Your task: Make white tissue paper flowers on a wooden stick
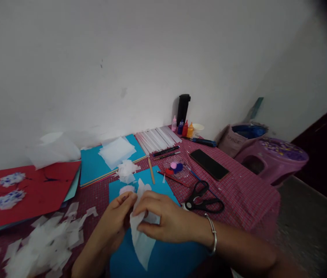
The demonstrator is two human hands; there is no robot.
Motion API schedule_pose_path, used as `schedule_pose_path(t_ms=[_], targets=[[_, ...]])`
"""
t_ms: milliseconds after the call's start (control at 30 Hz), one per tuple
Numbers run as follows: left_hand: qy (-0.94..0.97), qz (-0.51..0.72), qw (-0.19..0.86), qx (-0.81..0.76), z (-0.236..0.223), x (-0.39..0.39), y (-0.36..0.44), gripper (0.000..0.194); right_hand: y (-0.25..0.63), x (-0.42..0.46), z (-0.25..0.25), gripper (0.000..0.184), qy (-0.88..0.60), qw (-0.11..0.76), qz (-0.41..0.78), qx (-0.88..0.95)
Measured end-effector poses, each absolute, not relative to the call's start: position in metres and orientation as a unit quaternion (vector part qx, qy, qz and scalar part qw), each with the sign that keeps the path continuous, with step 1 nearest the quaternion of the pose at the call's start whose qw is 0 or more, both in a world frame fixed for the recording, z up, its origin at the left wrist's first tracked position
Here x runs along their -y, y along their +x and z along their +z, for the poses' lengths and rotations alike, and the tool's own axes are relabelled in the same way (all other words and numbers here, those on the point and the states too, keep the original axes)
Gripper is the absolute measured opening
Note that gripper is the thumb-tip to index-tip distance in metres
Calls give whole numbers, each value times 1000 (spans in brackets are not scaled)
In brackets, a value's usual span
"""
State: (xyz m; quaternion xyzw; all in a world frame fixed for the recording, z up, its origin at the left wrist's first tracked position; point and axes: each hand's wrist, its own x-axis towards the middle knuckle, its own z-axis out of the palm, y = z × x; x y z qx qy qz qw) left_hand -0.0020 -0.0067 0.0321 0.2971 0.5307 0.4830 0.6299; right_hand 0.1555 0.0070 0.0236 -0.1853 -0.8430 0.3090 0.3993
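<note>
A sheet of thin white tissue paper (142, 247) hangs folded between my two hands, above a blue sheet of card (163, 256). My left hand (117, 218) pinches its left edge, thumb and fingers together. From the right, my right hand (166, 218) holds the paper with curled fingers and thumb; part of the grip is hidden behind the paper. Just beyond my hands lies a crumpled white tissue clump (126, 170). A pale round piece (126, 189) shows partly behind my left fingers. Black-handled scissors (204, 199) lie right of my right hand.
Loose tissue squares (50, 241) are heaped at left, below a red card (53, 193) with tissue flowers. Beyond are stacked tissue sheets (117, 151), white strips (157, 139), a paint palette (176, 166), a phone (209, 164) and paint bottles (185, 128). A pink stool (270, 160) stands right.
</note>
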Motion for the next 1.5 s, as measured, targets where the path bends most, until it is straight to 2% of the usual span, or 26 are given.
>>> schedule_pose_path(t_ms=[100, 367, 500, 633, 900, 1167, 1367, 1467, 1500], targets=[[306, 477, 642, -517, 26, 6, -4, 29, 155, -8, 22, 5, -193, 405, 299, 842], [415, 387, 632, -528, 22, 10, -15, 35, 158, -12, 22, 13, -214, 412, 275, 842], [374, 388, 625, -565, 20, 13, -11, 37, 160, -10, 25, 16, -205, 404, 277, 848], [378, 384, 612, -578, 19, 11, -12, 35, 161, -11, 27, 15, -205, 409, 290, 840], [481, 313, 646, -504, 32, -1, -33, 39, 165, -21, 29, 9, -182, 420, 361, 813], [471, 342, 622, -523, 22, 5, -21, 34, 159, -15, 21, 3, -208, 411, 372, 806], [350, 414, 617, -571, 29, 3, -17, 32, 164, -21, 24, 7, -192, 387, 378, 819], [317, 437, 632, -556, 32, 2, -16, 31, 166, -21, 29, 1, -189, 382, 369, 826], [314, 443, 638, -546, 31, 2, -16, 29, 166, -21, 30, 7, -188, 381, 362, 830]])
